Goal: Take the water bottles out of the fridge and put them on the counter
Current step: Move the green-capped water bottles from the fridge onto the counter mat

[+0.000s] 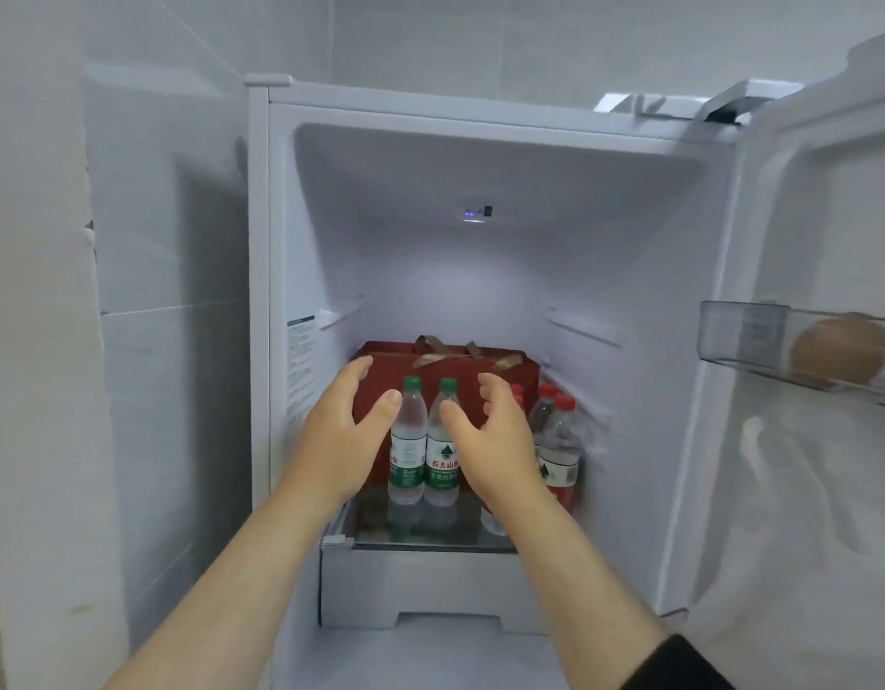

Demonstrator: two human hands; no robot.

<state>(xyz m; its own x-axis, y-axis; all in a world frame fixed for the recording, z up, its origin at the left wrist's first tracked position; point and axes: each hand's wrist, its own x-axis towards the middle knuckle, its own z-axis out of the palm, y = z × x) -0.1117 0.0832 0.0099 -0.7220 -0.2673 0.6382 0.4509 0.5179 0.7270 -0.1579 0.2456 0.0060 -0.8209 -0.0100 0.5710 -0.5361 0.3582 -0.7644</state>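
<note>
While your left grip [338, 430] and right grip [498, 433] hover spread open, holding nothing, the 2 green-capped water bottles [409, 445] stand between them on the glass shelf [430, 537], at 12 o'clock.

Fridge [480, 271] white. Clear bottles [408, 440]: green caps, green-white labels. Other bottles [560, 450]: red caps. Box [405, 363] dark red.

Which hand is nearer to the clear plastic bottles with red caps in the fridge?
Right. The right hand is just left of the red-capped clear plastic bottles, partly covering them; the left hand is beyond the two green-capped bottles.
</note>
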